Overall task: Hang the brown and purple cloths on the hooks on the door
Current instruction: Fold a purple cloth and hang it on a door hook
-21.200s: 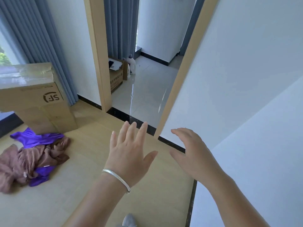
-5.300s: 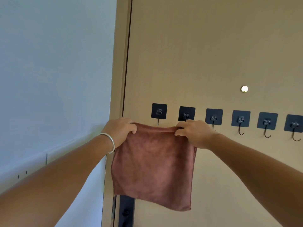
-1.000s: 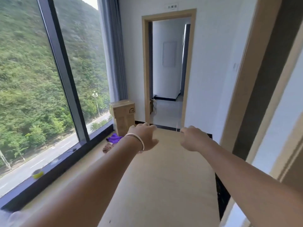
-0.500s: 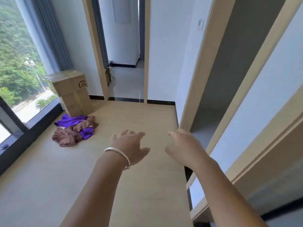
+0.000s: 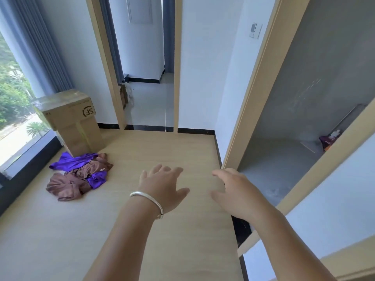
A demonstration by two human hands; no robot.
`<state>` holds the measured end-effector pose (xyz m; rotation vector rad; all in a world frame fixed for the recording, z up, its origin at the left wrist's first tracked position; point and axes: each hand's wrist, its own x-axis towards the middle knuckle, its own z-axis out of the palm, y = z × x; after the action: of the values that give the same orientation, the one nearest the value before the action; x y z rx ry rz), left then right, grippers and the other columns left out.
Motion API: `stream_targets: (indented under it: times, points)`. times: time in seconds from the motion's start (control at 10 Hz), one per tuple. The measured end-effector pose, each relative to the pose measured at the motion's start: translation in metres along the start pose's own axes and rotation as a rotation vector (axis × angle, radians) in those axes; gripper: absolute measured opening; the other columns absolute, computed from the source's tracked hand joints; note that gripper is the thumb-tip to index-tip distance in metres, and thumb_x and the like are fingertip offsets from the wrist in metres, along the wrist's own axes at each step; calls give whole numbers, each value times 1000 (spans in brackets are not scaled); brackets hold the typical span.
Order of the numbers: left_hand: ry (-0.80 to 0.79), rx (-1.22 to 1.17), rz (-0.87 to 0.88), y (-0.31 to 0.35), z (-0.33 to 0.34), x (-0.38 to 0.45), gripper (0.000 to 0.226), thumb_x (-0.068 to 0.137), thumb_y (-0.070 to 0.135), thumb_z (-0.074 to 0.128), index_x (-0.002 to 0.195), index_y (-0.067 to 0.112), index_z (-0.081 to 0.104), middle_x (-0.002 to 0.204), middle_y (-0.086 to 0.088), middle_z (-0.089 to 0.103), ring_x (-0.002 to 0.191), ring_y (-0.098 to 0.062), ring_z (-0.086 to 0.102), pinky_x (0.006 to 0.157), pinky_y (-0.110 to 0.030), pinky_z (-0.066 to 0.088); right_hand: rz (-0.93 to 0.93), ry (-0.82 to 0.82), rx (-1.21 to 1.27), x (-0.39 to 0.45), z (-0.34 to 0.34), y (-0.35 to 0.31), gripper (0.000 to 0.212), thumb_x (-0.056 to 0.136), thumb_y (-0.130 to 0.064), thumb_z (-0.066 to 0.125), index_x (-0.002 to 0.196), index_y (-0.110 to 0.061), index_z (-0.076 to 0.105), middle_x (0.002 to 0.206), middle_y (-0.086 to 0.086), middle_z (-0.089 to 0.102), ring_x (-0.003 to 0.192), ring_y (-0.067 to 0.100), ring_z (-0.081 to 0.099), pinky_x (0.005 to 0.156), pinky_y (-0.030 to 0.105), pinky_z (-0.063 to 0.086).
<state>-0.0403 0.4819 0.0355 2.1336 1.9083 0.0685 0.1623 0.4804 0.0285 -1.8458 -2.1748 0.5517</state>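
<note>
Purple and brown cloths (image 5: 78,174) lie in one crumpled heap on the pale wood floor (image 5: 162,230), right at the foot of the cardboard box (image 5: 71,120) and on the near side of it — the purple folds tangled through the brown ones, so it is hard to tell how many pieces there are. Both hands are empty. The left hand (image 5: 162,185), with a silver bangle (image 5: 147,201) at its wrist, is spread with loose fingers; the right hand (image 5: 233,189) is likewise relaxed and holds nothing. Both hang well short of the box and to its right, nowhere near the heap. The door with the hooks is not in view.

This looks like the fetching step: the next cloth has yet to be picked up. The next move calls for closing in on the box, stooping, and pinching one cloth free of the tangle — ideally by an edge, so it comes away alone.
</note>
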Motion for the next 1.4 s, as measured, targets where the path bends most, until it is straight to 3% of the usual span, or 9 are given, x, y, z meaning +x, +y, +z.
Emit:
stream_targets:
  times: [0.1, 0.3, 0.6, 0.8, 1.1, 1.4]
  points:
    - [-38, 7, 18, 2, -1, 32, 60, 92, 58, 41, 146, 36, 25, 151, 6, 34, 147, -19, 12, 117, -49, 15, 12, -5, 7, 32, -2, 9, 55, 87, -45, 54, 139, -36, 40, 140, -13, 40, 118, 10, 45, 93, 30, 42]
    - [-68, 32, -1, 9, -6, 118, 60, 93, 57, 41, 147, 37, 24, 154, 6, 30, 147, -19, 7, 118, -49, 11, 5, -40, 16, 121, -12, 42, 55, 88, -46, 53, 140, -36, 38, 144, -12, 38, 129, 11, 38, 95, 30, 39]
    - [-17, 95, -20, 47, -36, 281, 61, 92, 58, 42, 146, 37, 25, 150, 6, 34, 146, -19, 15, 118, -50, 13, 0, -11, 70, 272, -64, 109, 56, 89, -48, 54, 141, -34, 39, 143, -11, 38, 128, 12, 40, 99, 33, 41]
    - [-8, 100, -18, 56, -41, 366, 60, 91, 58, 42, 145, 36, 27, 149, 6, 35, 145, -18, 16, 118, -49, 14, 17, -36, 81, 345, -82, 131, 55, 88, -48, 55, 140, -34, 40, 142, -12, 39, 114, 12, 51, 94, 34, 45]
    - [-35, 45, 34, 21, -48, 516, 60, 91, 58, 43, 145, 35, 28, 148, 5, 36, 143, -19, 20, 117, -48, 17, 53, -62, 45, 488, -86, 139, 54, 89, -48, 54, 140, -37, 40, 144, -16, 37, 125, 9, 42, 96, 32, 42]
    - [22, -25, 27, -79, -101, 675, 61, 92, 56, 42, 147, 33, 26, 150, 2, 35, 143, -20, 18, 117, -47, 15, 27, -87, -24, 674, -90, 87, 54, 90, -45, 53, 141, -36, 38, 146, -16, 34, 130, 6, 37, 96, 28, 38]
